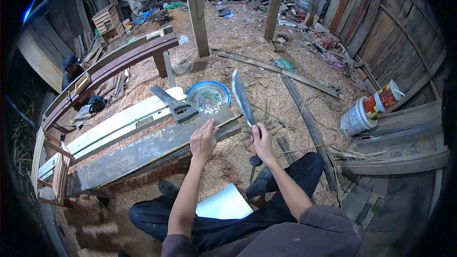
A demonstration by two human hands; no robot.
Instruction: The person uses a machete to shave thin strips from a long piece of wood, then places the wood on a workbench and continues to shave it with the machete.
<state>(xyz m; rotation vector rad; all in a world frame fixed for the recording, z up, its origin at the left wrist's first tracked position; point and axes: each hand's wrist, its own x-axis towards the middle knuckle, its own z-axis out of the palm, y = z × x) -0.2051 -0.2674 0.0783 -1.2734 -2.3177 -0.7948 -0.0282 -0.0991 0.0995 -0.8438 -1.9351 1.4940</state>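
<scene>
Single head-worn view, looking forward and steeply down from above a seated person's lap. Close to the left hand (pixel 203 140) and right hand (pixel 262 143), both near the frame's centre. Wide fisheye, dark corners, curved edges. Far end reaching a sawdust floor (pixel 247 47) and plank wall (pixel 381 24) at right.

The right hand (pixel 262 143) grips a long machete (pixel 242 98) with a dull grey metal blade; beside the left hand (pixel 203 142), a thin pale bamboo strip (pixel 223 123) crosses a rough, weathered dark wooden plank (pixel 147 154).
</scene>
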